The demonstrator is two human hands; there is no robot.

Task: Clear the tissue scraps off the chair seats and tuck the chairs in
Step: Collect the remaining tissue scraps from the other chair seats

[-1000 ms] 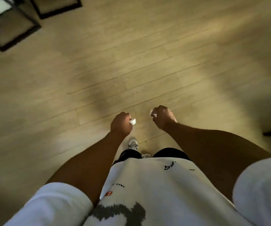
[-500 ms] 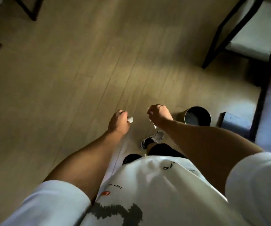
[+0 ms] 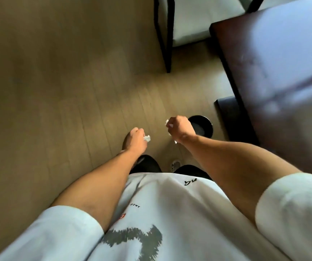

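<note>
Black bin [image 3: 205, 127] just beyond right hand [image 3: 180, 129].

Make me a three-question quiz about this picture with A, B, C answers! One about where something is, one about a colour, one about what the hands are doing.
1. Where is the round bin?
A. on the table
B. on the floor beside the table
C. on the chair seat

2. What colour are the tissue scraps?
A. white
B. red
C. green

3. What are the two hands doing?
A. lying flat and open
B. pushing a chair
C. each holding a tissue scrap

Answers:
1 B: the bin stands on the wooden floor next to the dark table.
2 A: the left scrap and right scrap are white.
3 C: the left hand and right hand have curled fingers around scraps.
</note>
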